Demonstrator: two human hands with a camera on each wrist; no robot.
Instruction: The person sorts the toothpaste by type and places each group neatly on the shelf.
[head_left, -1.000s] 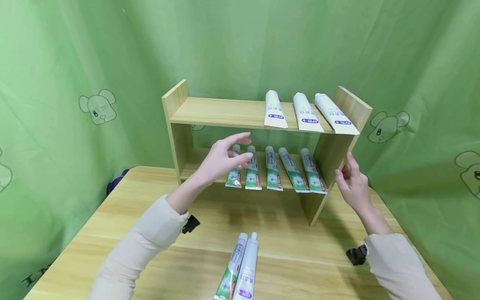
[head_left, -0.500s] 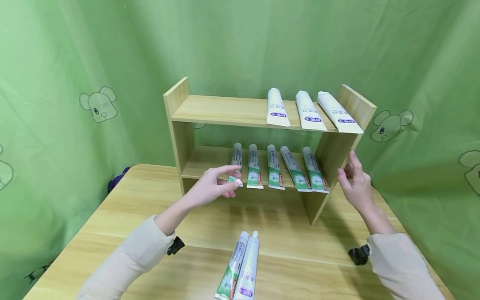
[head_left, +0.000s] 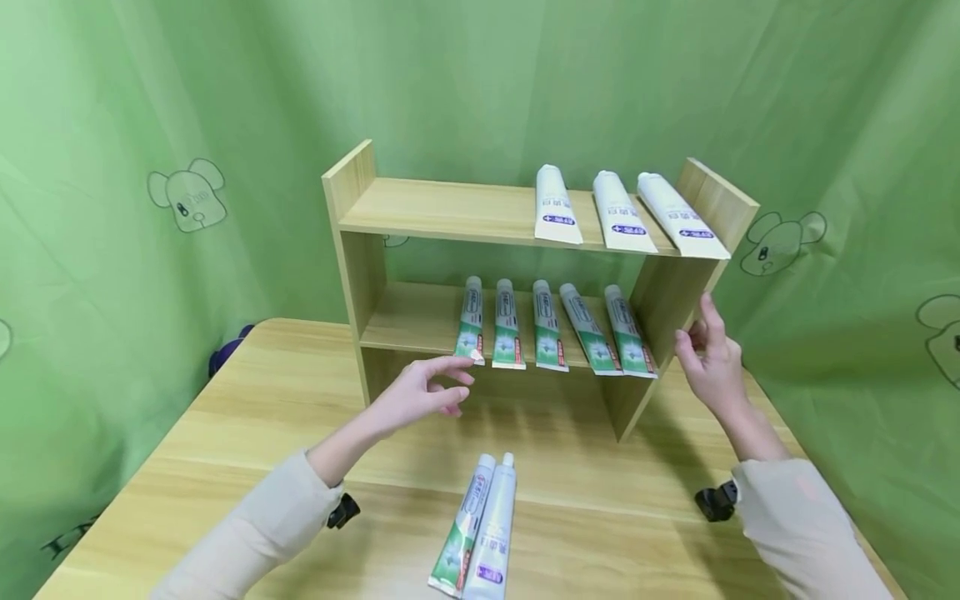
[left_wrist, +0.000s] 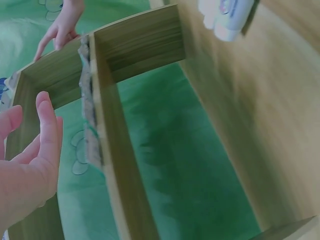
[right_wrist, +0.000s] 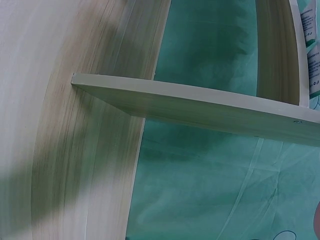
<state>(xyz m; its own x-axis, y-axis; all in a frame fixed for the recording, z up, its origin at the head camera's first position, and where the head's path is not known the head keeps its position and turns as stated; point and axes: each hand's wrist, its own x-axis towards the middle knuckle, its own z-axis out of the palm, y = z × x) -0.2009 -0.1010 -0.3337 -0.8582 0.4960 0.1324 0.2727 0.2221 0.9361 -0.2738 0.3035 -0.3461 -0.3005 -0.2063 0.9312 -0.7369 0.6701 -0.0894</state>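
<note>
My left hand (head_left: pixel 423 392) is just in front of the middle shelf, fingers loosely bent and holding nothing. Its index fingertip overlaps the bottom end of the leftmost green-and-white toothpaste tube (head_left: pixel 471 312). Several such tubes lie in a row on that shelf, crimped ends poking over the front edge. In the left wrist view, my left hand (left_wrist: pixel 32 165) shows an open gap between thumb and fingers. My right hand (head_left: pixel 711 362) is at the right side panel (head_left: pixel 663 333) of the wooden rack, index finger extended up along it, thumb by its front edge.
Three white toothpaste tubes (head_left: pixel 557 208) lie on the right part of the top shelf (head_left: pixel 450 204). On the table (head_left: pixel 300 400), a green-and-white tube (head_left: pixel 465 525) and a white tube (head_left: pixel 491 533) lie side by side before the rack. Green curtain (head_left: pixel 465 83) surrounds everything.
My left hand has come down and back from over the middle-shelf tubes, touching the leftmost tube's end midway, now with fingers spread apart. My right hand stays at the side panel.
</note>
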